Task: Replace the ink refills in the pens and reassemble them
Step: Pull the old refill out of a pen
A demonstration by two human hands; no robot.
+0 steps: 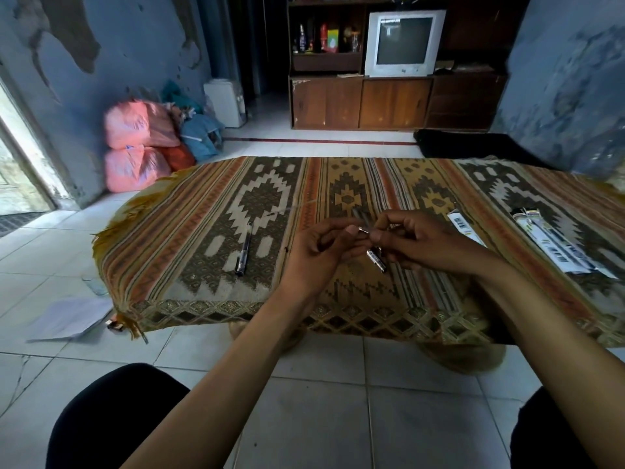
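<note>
Both hands are meeting over the middle of the patterned cloth (209,211), each pinching part of a dismantled pen. Going from the left: an assembled-looking pen (244,250) is lying on the cloth, well apart from the hands, its dark end pointing near. Whether it already has a fresh refill, I cannot tell.

Next, the left hand (316,257) is curling its fingers and pinching a small metal tip piece (362,230) between thumb and forefinger. Right beside it, the right hand (417,240) is gripping the pen barrel (360,214), which is angling away toward the far side, blurred, while a clear cap section (376,260) is hanging below that hand's fingers. The tip and barrel are almost touching; whether the hands are screwing them together or apart is unclear.

Further right, a strip of packaging with a barcode (465,228) is lying on the cloth, and at the far right a refill pack (554,247) is lying flat on the cloth.

As a judgement, the task is somewhere in its middle: one pen is in pieces in the hands and its cap is not yet back on.
</note>
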